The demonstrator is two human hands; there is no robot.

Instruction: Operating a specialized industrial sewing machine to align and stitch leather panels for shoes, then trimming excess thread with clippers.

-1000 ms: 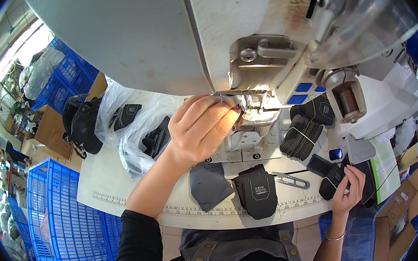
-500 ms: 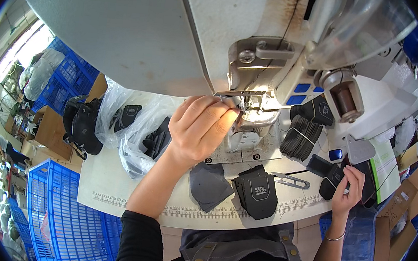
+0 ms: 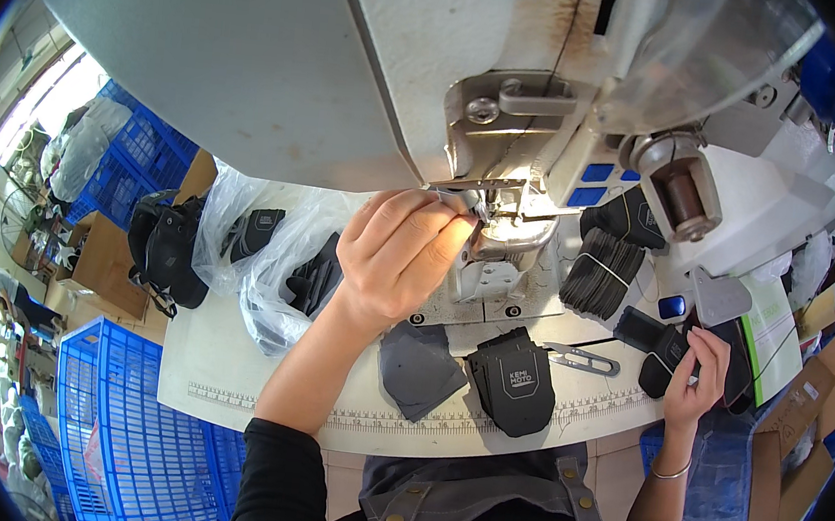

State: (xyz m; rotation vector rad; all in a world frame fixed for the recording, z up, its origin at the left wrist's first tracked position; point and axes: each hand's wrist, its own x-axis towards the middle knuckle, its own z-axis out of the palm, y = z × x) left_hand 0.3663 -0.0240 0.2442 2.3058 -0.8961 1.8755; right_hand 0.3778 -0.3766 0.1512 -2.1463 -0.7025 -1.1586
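At the lit needle area of a sewing machine [image 3: 506, 224], my left hand [image 3: 398, 259] is pinched closed right beside the presser foot. What its fingertips grip is hidden; a bit of grey shows above them. My right hand [image 3: 696, 378] hangs at the table's right edge, fingers loosely bent and apart, with nothing seen in them. Black pouch-like pieces [image 3: 664, 363] lie just left of it. In front of the machine are dark grey flat pieces [image 3: 419, 373] and a stack of black shaped pieces [image 3: 514, 385] with pale printing. Metal thread snips [image 3: 581, 360] lie beside that stack.
A tied bundle of black pieces [image 3: 601, 273] lies right of the needle. Clear plastic bags [image 3: 269, 291] with black pieces sit at left. The white table [image 3: 321, 430] has a ruler along its front edge. Blue crates [image 3: 135, 424] and cardboard boxes [image 3: 792, 437] flank it.
The view has shifted very slightly. Both hands keep the same place and pose.
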